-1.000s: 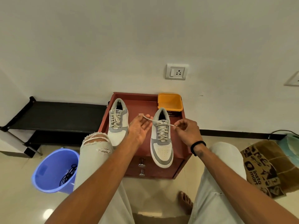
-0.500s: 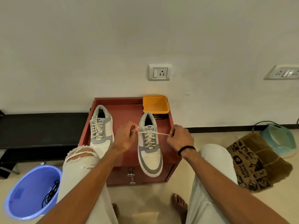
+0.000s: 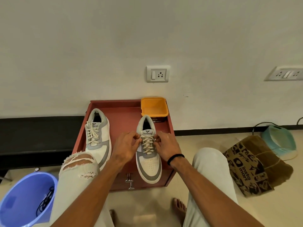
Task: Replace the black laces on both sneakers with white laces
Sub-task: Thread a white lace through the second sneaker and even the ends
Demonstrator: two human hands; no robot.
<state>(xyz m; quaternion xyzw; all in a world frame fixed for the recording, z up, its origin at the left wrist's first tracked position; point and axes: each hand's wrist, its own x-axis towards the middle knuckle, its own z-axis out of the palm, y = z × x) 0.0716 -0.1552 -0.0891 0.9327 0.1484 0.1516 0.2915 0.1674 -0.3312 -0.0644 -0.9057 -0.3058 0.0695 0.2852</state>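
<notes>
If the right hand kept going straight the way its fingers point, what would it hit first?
The right hand points left across the right sneaker, its fingers already at the white lace. Beyond that, it would likely meet the left hand on the other side.

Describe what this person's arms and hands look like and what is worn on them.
Both forearms are bare, with no sleeves in view. The left hand wears nothing: no ring, watch or glove shows. The right hand is also ungloved, and a thin black band circles its wrist. No markings show on either arm. Lower down, the legs wear pale trousers, ripped at the left knee.
</notes>
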